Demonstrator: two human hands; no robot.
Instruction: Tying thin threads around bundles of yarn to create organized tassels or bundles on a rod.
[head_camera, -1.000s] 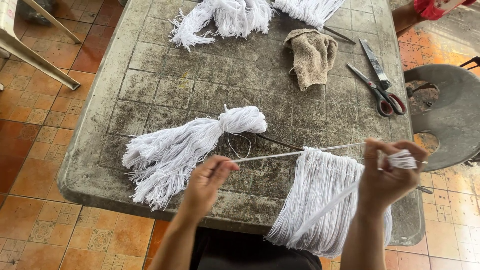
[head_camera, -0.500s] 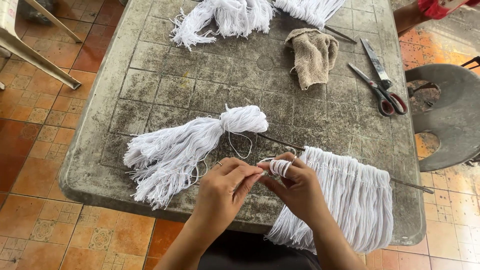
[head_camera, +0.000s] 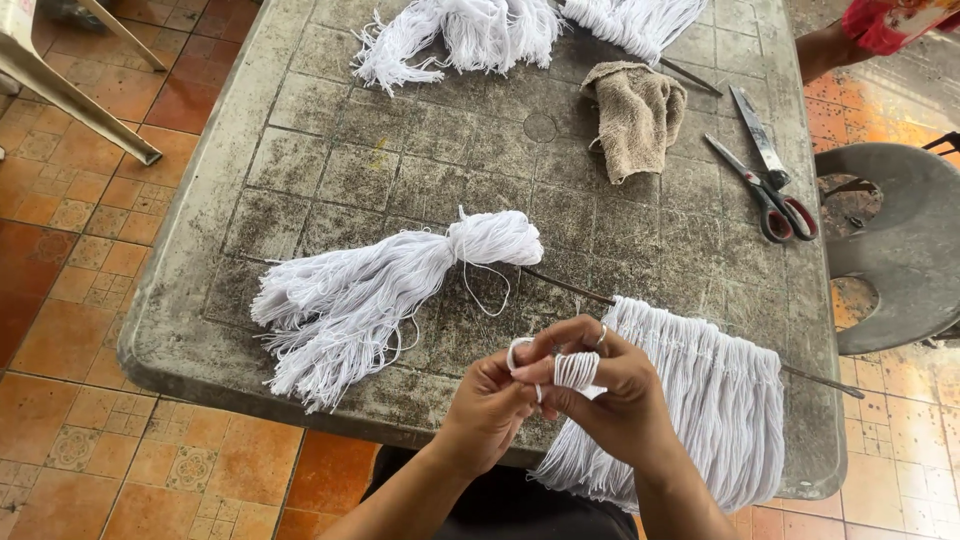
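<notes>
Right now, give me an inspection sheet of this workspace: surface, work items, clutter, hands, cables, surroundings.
Surface: grey table, grimy, grid-patterned.
Work items: white string wound round the right hand's fingers; fringe of white strands on a thin rod, draped over the near edge.
Clutter: tied white tassel; more white bundles at the far edge; beige rag; scissors.
Hands: left hand pinches the string; right hand holds the wound loops.
Cables: nothing seen.
Surroundings: orange tiled floor; grey chair; another person's arm at the far right.

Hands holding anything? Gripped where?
White string: wound around the right hand's fingers, its loose loop end pinched by the left hand.
</notes>
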